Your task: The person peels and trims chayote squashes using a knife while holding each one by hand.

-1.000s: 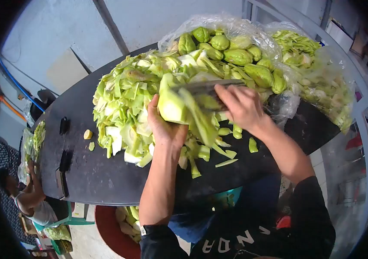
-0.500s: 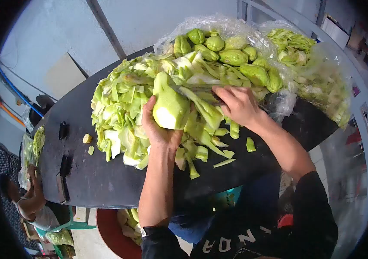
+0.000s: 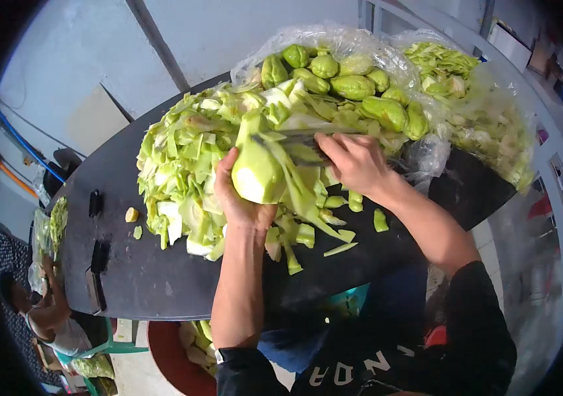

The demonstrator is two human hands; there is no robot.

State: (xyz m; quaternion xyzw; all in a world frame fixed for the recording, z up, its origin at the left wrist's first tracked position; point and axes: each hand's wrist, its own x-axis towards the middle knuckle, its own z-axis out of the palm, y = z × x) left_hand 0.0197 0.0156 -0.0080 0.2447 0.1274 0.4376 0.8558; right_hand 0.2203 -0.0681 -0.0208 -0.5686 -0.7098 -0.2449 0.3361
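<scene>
My left hand (image 3: 244, 201) holds a partly peeled green chayote (image 3: 256, 173) upright over the pile of peelings. In my right hand (image 3: 355, 162) is a knife (image 3: 298, 145), its blurred blade lying against the upper right side of the chayote. A long strip of peel (image 3: 304, 201) hangs down beside the chayote. The heap of peelings (image 3: 186, 152) spreads to the left and behind. Whole chayotes (image 3: 353, 87) rest on clear plastic behind my right hand.
The dark table (image 3: 163, 277) carries a small cut piece (image 3: 132, 215) at left. Bagged peelings (image 3: 486, 125) stand at right by a metal frame (image 3: 559, 158). Below is a red tub (image 3: 166, 356) with pieces inside. Another person (image 3: 50, 313) sits at far left, handling a bag.
The chayote has turned in my left hand, showing more pale flesh. My right hand with the knife has shifted slightly left, and the hanging peel strip reaches lower.
</scene>
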